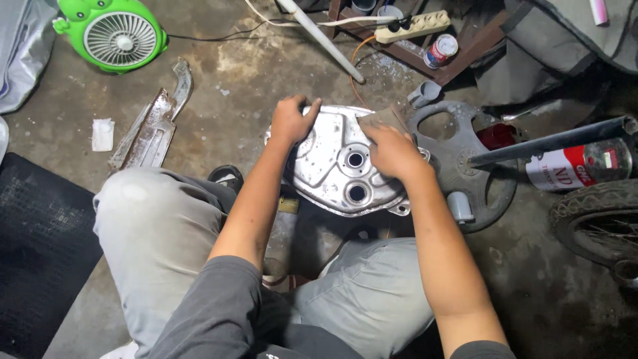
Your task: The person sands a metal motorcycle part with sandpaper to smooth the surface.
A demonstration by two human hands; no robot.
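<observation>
Left hand (292, 119) grips the metal cover's (332, 166) far edge; right hand (392, 149) presses sandpaper (379, 119) onto it.

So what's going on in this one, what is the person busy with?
A person squats on a concrete floor over a silver metal engine cover. The left hand grips its upper edge, and the right hand presses a brown sheet, possibly sandpaper, flat onto its surface. A grey wheel-shaped part lies just beside it, and a green fan sits further off.
</observation>
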